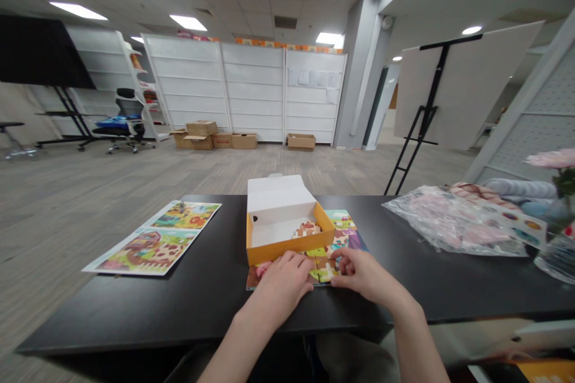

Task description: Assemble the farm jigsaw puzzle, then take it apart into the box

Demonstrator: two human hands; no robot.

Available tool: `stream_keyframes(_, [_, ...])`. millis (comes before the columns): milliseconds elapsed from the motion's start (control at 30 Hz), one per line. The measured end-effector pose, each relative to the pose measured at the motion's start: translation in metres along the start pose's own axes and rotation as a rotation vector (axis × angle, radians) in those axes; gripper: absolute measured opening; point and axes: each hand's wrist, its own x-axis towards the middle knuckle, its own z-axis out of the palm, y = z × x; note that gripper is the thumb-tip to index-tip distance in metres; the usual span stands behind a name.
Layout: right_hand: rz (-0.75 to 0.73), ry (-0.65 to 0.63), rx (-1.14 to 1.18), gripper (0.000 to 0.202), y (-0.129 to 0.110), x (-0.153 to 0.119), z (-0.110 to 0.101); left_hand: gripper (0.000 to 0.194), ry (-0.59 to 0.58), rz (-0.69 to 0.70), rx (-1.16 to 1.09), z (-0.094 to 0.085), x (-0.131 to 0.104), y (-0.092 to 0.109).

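Both of my hands rest on a colourful jigsaw puzzle [342, 233] lying flat on the black table [188, 299]. My left hand [284, 282] lies palm down on its near left part, fingers spread. My right hand [359, 273] presses its fingertips on a piece near the puzzle's middle; whether it pinches the piece I cannot tell. An open orange box [287, 224] with a white lid flap stands on the puzzle just beyond my hands, with a few loose pieces [308, 230] inside.
Two picture sheets [157, 244] lie on the table's left. A crumpled clear plastic bag [453, 221] and pink flowers [554, 161] sit at the right. Beyond the table: open floor, cardboard boxes [215, 136], an office chair [122, 119], an easel [424, 114].
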Motion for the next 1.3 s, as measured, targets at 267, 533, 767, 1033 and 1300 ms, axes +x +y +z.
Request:
stream_keyframes(267, [-0.005,-0.041,0.1,0.04,-0.002,-0.001,-0.002,0.025,0.052,0.034,-0.105,0.007,-0.003,-0.01])
stream_keyframes(533, [-0.037,-0.065,0.113,0.036,0.003,-0.002,-0.008,0.03,0.059,0.043,-0.234,0.008,-0.006,-0.015])
stream_keyframes(767, [-0.047,-0.095,0.342,0.032,0.015,0.003,-0.005,0.043,0.04,0.031,-0.31,0.004,-0.006,-0.014])
stream_keyframes(1033, [-0.076,-0.134,0.545,0.035,0.006,0.002,-0.004,0.062,0.105,-0.007,-0.311,0.008,-0.007,-0.013])
stream_keyframes(1300, [-0.047,-0.069,0.591,0.047,-0.001,0.017,0.006,0.066,0.146,0.087,-0.291,0.007,-0.006,-0.008])
